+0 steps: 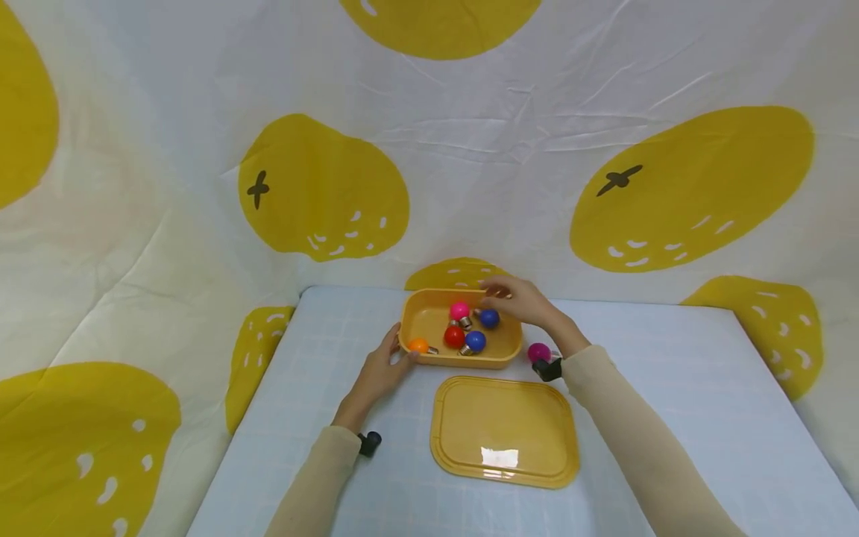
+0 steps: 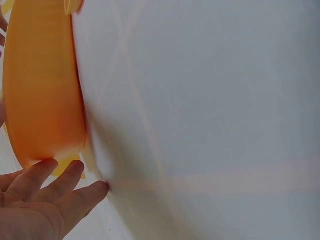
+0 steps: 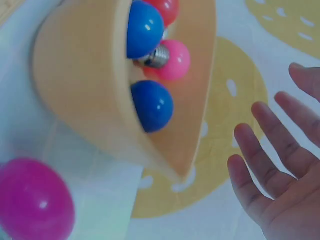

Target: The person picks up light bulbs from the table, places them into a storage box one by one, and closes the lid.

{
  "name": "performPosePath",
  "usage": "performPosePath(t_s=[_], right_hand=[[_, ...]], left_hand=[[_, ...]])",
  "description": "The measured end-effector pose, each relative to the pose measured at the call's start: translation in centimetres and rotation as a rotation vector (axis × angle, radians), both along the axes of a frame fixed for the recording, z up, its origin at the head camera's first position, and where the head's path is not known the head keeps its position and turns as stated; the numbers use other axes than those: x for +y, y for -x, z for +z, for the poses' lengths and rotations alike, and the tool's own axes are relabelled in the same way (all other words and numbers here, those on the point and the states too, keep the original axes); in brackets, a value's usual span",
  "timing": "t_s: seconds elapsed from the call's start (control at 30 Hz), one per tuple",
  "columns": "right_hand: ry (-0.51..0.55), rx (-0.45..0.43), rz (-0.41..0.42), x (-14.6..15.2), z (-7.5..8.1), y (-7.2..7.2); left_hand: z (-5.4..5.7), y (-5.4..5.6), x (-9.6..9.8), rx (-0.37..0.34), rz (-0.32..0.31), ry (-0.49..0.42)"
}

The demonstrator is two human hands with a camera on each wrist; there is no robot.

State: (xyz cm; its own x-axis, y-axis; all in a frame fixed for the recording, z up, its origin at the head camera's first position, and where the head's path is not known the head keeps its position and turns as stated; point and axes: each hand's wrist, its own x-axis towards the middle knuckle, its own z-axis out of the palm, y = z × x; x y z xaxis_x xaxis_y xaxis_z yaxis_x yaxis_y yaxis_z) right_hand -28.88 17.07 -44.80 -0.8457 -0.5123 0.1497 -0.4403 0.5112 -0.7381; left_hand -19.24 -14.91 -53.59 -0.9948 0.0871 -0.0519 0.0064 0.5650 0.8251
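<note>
A yellow-orange plastic box (image 1: pixel 417 322) stands on the table with several coloured light bulbs inside: an orange bulb (image 1: pixel 418 345), a red bulb (image 1: pixel 454 337), a pink bulb (image 1: pixel 459 310) and two blue bulbs, one (image 1: pixel 476 341) near the front and another (image 1: pixel 489 318) to the right. My left hand (image 1: pixel 380 371) touches the box's front left corner, its fingers spread and fairly straight against the outer wall. Over the box's back right rim is my right hand (image 1: pixel 522 300). In the right wrist view its fingers (image 3: pixel 272 175) are spread, with nothing held.
A magenta bulb (image 1: pixel 539 353) lies on the table right of the box, beneath the right wrist. In front of the box lies a flat yellow rectangular lid (image 1: pixel 503 425). Behind the table (image 1: pixel 671 388) hangs a white cloth (image 1: pixel 470 149) printed with yellow fruit.
</note>
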Motion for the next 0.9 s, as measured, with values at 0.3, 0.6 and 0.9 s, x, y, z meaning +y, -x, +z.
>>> performPosePath(t_s=[0.3, 0.6, 0.9], right_hand=[[0.029, -0.009, -0.073, 2.4, -0.7, -2.1], [0.021, 0.043, -0.132, 4.7, -1.5, -4.6], [0.024, 0.024, -0.204, 7.3, -2.8, -6.4]], left_hand=[[-0.1, 0.0, -0.3, -0.002, -0.010, 0.003], [-0.1, 0.1, -0.2, -0.010, -0.001, 0.013], [0.0, 0.2, 0.0, -0.022, 0.002, -0.004]])
